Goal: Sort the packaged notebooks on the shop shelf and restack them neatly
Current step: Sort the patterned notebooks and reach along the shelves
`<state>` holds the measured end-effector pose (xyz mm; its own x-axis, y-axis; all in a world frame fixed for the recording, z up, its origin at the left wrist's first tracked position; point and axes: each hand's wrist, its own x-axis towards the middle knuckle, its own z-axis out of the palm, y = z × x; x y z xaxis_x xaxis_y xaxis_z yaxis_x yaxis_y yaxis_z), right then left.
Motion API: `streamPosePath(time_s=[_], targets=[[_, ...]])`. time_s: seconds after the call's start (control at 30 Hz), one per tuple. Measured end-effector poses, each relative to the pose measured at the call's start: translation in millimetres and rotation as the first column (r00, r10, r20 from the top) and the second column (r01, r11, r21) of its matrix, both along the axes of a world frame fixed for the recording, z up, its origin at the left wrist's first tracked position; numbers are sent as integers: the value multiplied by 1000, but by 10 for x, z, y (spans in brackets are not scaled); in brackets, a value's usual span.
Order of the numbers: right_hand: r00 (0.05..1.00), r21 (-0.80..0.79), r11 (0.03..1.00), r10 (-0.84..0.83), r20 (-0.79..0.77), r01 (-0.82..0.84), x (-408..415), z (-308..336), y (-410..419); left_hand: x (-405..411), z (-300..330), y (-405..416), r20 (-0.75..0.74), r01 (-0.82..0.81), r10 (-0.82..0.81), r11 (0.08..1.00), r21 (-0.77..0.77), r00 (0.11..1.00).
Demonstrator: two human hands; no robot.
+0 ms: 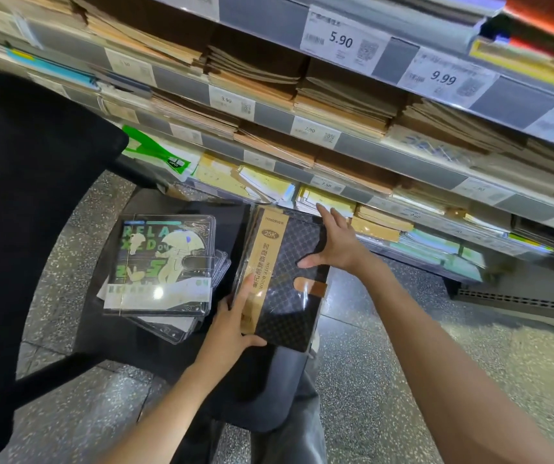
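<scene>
A stack of dark checkered notebooks point(289, 296) in clear wrap, with a tan "25K NOTE BOOK" band, rests on my lap in front of the shelf. My left hand point(235, 323) grips the stack's near left corner, thumb under the bottom edge. My right hand point(332, 246) lies flat on the top cover near its far right edge, fingers spread. To the left, a pile of clear-cased notebooks point(165, 266) with a green "RELAXED" cartoon cover lies on a dark surface, slightly fanned.
Shop shelves point(403, 162) with price tags run across the top, packed with stacks of brown and yellow notebooks point(262, 185). A black shape point(27, 195) fills the left side. Speckled floor point(436, 346) lies below on the right.
</scene>
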<state>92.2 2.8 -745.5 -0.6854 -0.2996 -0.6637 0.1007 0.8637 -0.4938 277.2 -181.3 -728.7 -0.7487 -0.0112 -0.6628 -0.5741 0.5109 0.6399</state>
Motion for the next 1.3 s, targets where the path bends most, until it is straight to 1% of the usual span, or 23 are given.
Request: streamPosePath(time_s=[0.13,0.27,0.43,0.67,0.83,1.03,1.17,1.2,1.3], targets=[[999,22,1000,19,51,-20,-61,17,-27,15,-18,28,-10,-43,43,999,-11,999],[1000,45,999,26,17,-26,-73,47,-56,19,-19,39,-12,-67,67,997,-26,998],[995,-33,995,-97,6,97,-58,127,3,2,-4,83,-45,-131,130,991,-23,991],[986,-129,977,-166,25,168,78,197,73,72,-25,145,-62,-148,145,987,-54,988],[979,-179,965,-201,-32,192,139,289,73,97,43,155,-90,-193,190,981,-24,978],[967,-196,960,-224,-122,198,92,618,156,62,291,167,-150,-204,204,979,15,968],[960,-221,956,-231,-156,194,-15,1007,186,-33,588,155,-162,-249,273,957,151,948],[960,-230,955,-228,-165,187,-52,1131,185,-75,678,154,-159,-245,269,957,156,950],[953,-234,961,-200,-228,146,-162,1532,137,-229,978,170,-188,-248,265,962,110,946]])
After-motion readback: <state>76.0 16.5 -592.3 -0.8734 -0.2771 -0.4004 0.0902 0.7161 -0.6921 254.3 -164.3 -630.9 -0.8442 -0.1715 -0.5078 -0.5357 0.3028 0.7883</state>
